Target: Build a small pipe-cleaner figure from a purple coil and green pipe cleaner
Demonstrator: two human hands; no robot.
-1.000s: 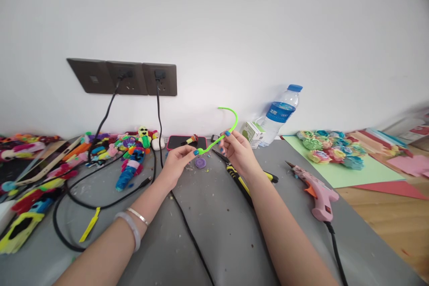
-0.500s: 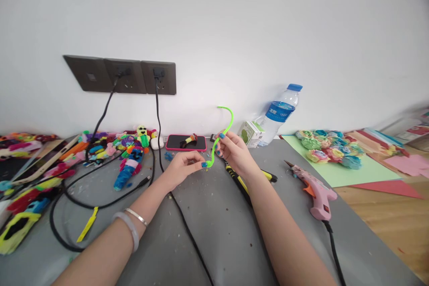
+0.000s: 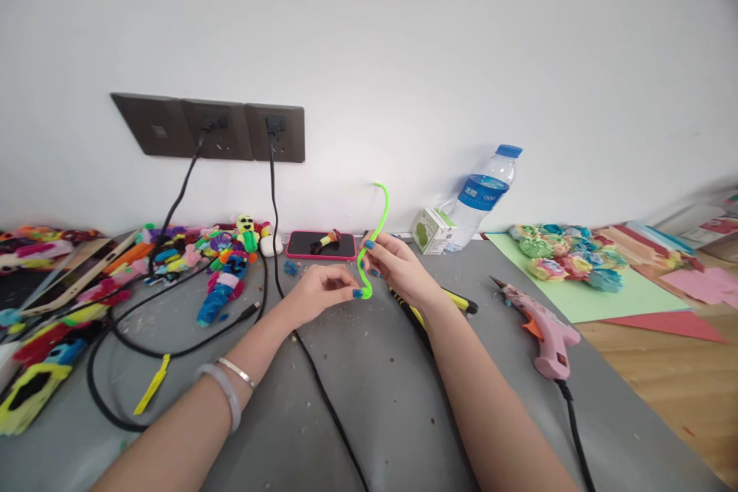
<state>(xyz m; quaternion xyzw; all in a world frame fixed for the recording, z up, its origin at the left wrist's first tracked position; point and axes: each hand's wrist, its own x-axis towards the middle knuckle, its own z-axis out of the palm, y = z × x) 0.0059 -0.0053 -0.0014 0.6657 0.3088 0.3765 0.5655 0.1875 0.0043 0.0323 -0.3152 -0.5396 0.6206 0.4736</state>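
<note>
At the near middle, a grey bench (image 3: 277, 430) spreads beneath the work. Pliers with yellow-and-black handles (image 3: 458, 298) lie on it, partly hidden by the right wrist. The right hand (image 3: 400, 269) pinches a green strand (image 3: 386, 207) partway along, between thumb and fingertips. The left hand (image 3: 323, 294), just beside it on the left, pinches the strand's lower end. The strand is held above the bench, its free length curving upward toward the far wall. Assessment: very light, soft-surfaced, probably wire-cored; it should bend readily, keep its bend and slip little. Sharp repeated kinking could weaken it. Recommended hold: fingertips close to the bend, without crushing the pile. Smallest item: the bunched tip (image 3: 367, 293), best steadied by a light pinch.
</note>
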